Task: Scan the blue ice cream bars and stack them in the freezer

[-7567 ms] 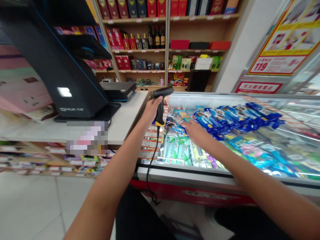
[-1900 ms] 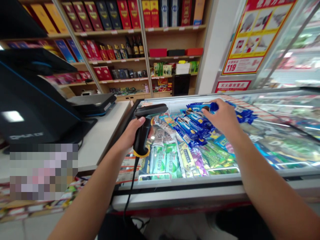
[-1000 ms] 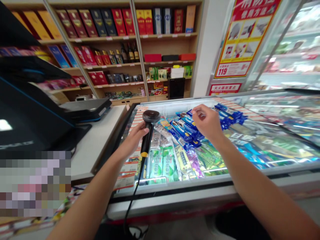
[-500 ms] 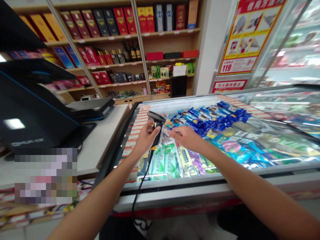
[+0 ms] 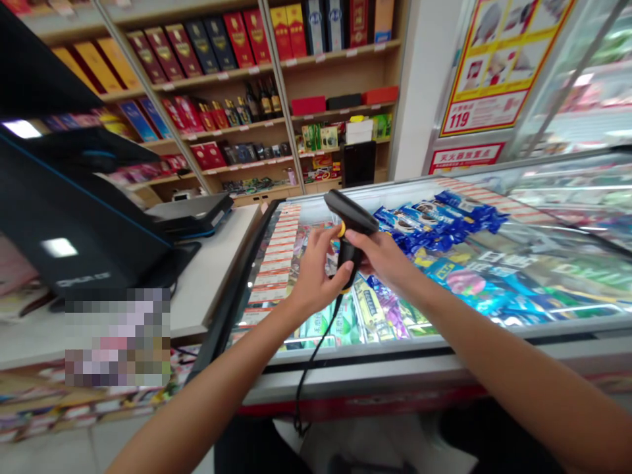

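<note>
A black handheld barcode scanner (image 5: 351, 209) with yellow accents is raised over the glass-topped freezer (image 5: 316, 380). Around its handle from the left curl the fingers and thumb of my left hand (image 5: 318, 270), near the yellow trigger. My right hand (image 5: 385, 260) grips it from the right, thumb laid just below the scanner's head; its other fingers are partly hidden behind the handle. A black cable (image 5: 316, 349) runs from the handle's bottom down over the freezer's front edge.
Inside the freezer are blue ice-cream packs (image 5: 427, 220) and green packs (image 5: 316, 326). To the left, a checkout machine (image 5: 89, 224) and a flat scale (image 5: 197, 214) stand on a white counter (image 5: 224, 253). Behind are shelves of boxed bottles (image 5: 212, 43).
The scanner has moved right and up, closer to me, and its head is turned. My right hand, beside it before, has come onto it; my left hand has kept hold.
</note>
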A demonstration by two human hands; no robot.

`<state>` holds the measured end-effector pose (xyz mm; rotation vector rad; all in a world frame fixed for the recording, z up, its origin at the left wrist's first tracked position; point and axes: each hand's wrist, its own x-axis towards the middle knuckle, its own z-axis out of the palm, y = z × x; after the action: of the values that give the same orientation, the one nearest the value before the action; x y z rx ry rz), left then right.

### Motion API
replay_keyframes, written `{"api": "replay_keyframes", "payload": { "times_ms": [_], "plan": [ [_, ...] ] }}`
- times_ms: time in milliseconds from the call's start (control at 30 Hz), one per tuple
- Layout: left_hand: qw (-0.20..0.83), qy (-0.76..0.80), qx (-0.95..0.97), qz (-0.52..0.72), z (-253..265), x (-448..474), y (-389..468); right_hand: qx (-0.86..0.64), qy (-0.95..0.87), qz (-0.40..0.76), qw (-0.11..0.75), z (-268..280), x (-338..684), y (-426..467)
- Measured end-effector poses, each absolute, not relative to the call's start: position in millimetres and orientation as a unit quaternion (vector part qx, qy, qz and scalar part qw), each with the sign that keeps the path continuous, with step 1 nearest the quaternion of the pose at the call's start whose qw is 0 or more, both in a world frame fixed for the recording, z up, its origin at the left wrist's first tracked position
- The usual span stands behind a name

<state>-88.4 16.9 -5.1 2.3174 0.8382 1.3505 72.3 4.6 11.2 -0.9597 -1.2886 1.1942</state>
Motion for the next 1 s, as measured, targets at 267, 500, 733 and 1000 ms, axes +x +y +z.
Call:
{"api": "replay_keyframes", "payload": {
  "times_ms": [267, 500, 733, 1000],
  "plan": [
    [-0.042, 0.246, 0.932, 0.264, -12, -89, 69, -0.404, -0.549, 0.408, 0.608, 66, 126, 19],
    [-0.142, 0.248, 0.942, 0.175, -19, -78, 99, -0.382, -0.582, 0.517, 0.497, 79, 145, 26],
    [-0.125, 0.225, 0.941, 0.221, -9, -92, 100, -0.406, -0.587, 0.537, 0.449, 54, 143, 17],
    [-0.047, 0.325, 0.897, 0.296, 14, -140, 86, -0.399, -0.581, 0.541, 0.459, 56, 141, 13]
  ]
}}
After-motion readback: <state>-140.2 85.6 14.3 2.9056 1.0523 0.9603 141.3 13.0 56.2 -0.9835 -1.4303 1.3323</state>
